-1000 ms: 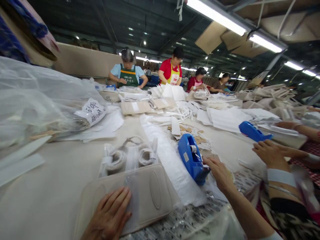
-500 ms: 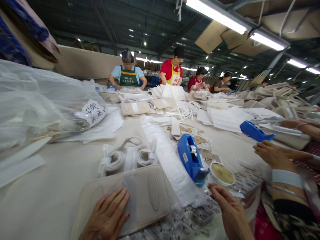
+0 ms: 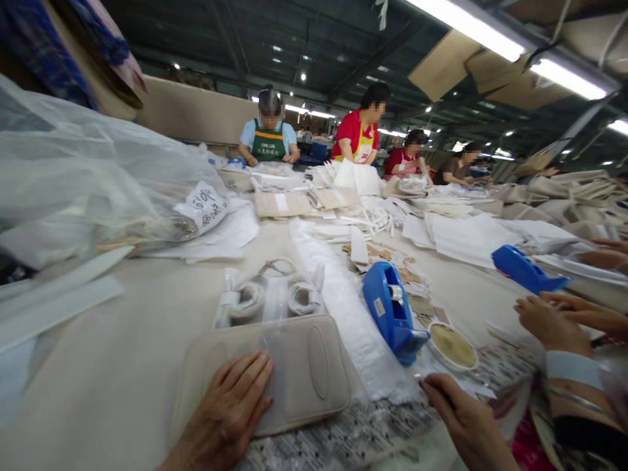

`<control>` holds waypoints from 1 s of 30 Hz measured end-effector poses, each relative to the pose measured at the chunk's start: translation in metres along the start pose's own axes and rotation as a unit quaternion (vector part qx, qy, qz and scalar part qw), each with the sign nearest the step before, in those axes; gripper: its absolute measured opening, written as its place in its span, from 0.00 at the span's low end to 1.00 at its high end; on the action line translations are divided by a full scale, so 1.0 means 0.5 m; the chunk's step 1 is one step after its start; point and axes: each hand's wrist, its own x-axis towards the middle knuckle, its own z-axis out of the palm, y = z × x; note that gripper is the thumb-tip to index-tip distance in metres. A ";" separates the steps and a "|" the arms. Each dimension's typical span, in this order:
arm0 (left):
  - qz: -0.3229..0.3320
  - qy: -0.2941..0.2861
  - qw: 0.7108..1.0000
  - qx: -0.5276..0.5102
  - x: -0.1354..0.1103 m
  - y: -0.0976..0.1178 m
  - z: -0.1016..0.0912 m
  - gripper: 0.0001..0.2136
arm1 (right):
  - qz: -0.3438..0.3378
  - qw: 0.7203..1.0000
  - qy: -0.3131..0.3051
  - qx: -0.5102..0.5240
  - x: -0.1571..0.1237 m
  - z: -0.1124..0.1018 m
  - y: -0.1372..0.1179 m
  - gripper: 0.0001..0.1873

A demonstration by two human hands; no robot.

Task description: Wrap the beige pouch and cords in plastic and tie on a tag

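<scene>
My left hand (image 3: 240, 399) lies flat on a beige padded bag (image 3: 304, 366), its fingers stretched over a clear strip around the bag's middle. Raised oval outlines mark the bag's face. Just behind it, two coiled beige straps (image 3: 245, 299) sit in clear wrapping. My right hand (image 3: 461, 412) is pinched closed in front of a blue tape dispenser (image 3: 387, 307). A small shiny bit at its fingertips looks like clear tape; most of it cannot be made out. The hand is apart from both dispenser and bag.
Clear plastic sleeves (image 3: 338, 307) lie beside the dispenser. A round tub (image 3: 452, 345) stands at its right. A co-worker's hands (image 3: 554, 320) are at the right, near a second blue dispenser (image 3: 527, 268). A large plastic-wrapped bundle (image 3: 98, 176) fills the left. Several people work across the table.
The whole view has shifted, so most things sit farther right. My right hand has turned and drawn slightly away from the dispenser. My left hand stays on the bag.
</scene>
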 end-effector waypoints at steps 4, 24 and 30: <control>-0.042 -0.009 0.999 -0.029 0.012 0.013 -0.014 0.14 | -0.267 0.954 -0.124 -0.050 0.029 -0.043 -0.122 0.10; -0.073 -0.079 0.989 -0.100 -0.008 0.014 -0.003 0.18 | -0.588 0.650 -0.340 -0.340 0.310 0.146 -0.495 0.06; -0.067 -0.080 0.990 -0.097 -0.002 0.011 -0.010 0.18 | -0.564 0.650 -0.368 -0.352 0.321 0.163 -0.515 0.09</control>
